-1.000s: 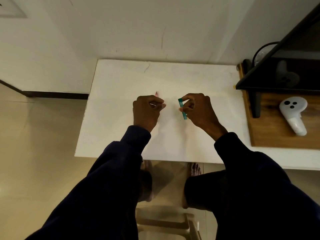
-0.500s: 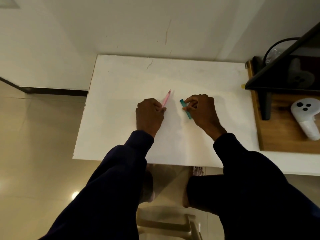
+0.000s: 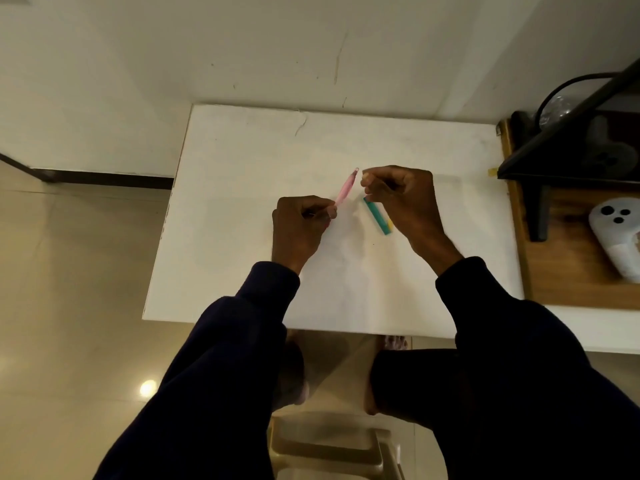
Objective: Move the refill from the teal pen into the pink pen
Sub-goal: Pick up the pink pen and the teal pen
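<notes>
My left hand grips the lower end of the pink pen, which slants up and to the right above the white table. Just right of the pen's upper tip is my right hand, its thumb and forefinger pinched together. Whether anything thin sits in that pinch is too small to tell. The teal pen, with a yellow end, lies on the table under the right hand's fingers, apart from them. No refill is visible on its own.
A wooden board at the table's right side carries a white controller. Above it stands a black shelf frame. A beige plastic stool and bare feet are below the table's near edge.
The right hand has let go of the teal pen, which now lies on the table, and has moved up to the pink pen's tip. The left hand has lifted the pink pen higher.
</notes>
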The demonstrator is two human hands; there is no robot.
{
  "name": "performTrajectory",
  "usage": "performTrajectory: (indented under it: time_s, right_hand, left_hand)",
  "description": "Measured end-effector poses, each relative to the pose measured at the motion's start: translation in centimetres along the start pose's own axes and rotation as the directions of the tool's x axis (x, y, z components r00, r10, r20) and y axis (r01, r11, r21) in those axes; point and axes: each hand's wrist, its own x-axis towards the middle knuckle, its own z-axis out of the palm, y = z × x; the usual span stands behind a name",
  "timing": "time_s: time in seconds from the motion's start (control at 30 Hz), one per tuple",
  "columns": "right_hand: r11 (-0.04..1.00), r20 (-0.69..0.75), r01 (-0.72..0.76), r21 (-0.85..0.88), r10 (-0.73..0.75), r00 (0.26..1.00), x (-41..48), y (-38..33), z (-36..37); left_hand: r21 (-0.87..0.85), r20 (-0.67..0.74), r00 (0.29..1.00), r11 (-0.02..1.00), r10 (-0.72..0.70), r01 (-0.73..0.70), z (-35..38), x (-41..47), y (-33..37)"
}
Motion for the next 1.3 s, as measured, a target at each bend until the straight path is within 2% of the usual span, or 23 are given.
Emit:
performTrajectory:
  time_s: [0.13,0.33,0.57,0.73,0.8,0.9,1.03,1.17,1.3]
  right_hand:
    - [0.993,0.010,-0.050,0.108,0.049,0.999,0.8,-0.8,0.7]
    - [0.982,0.015,-0.134,0.131,0.134,0.991,1.4,-0.7,1.4]
    - [0.972,0.055,-0.193,0.133,0.187,0.981,1.7,-1.4,1.6]
    - [0.932,0.073,-0.242,0.270,0.231,0.970,3.0,-2.3,-0.2]
    - [0.956,0.091,-0.231,0.183,0.217,0.972,3.3,-2.0,-0.5]
    - [0.984,0.070,-0.159,-0.079,0.165,0.984,3.6,-0.7,0.2]
    - [0.907,0.066,0.021,-0.421,0.008,0.998,3.8,0.9,1.8]
    - [0.827,0.108,0.136,-0.545,-0.091,0.990,3.4,1.6,2.9]
    - [0.819,0.106,0.140,-0.556,-0.097,0.990,3.1,1.9,2.9]
  left_hand:
    - [-0.031,0.048,0.999,1.000,0.002,-0.001,-0.3,0.0,0.0]
    - [-0.077,0.079,0.996,0.996,-0.041,0.047,-0.6,0.1,0.0]
    - [-0.086,0.042,0.998,0.995,-0.042,0.045,-0.9,0.4,-0.3]
    - [-0.122,0.033,0.997,0.989,-0.076,0.080,-1.3,0.6,-0.5]
    - [-0.132,0.035,0.996,0.987,-0.083,0.087,-1.4,0.6,-0.5]
    - [-0.140,0.029,0.995,0.985,-0.093,0.096,-1.3,0.6,-0.4]
    - [-0.146,0.026,0.992,0.981,-0.124,0.127,-1.3,0.5,0.0]
    - [-0.129,0.008,0.989,0.980,-0.150,0.150,-1.9,0.4,0.1]
    - [-0.111,0.018,0.984,0.977,-0.179,0.180,-2.7,0.4,0.1]
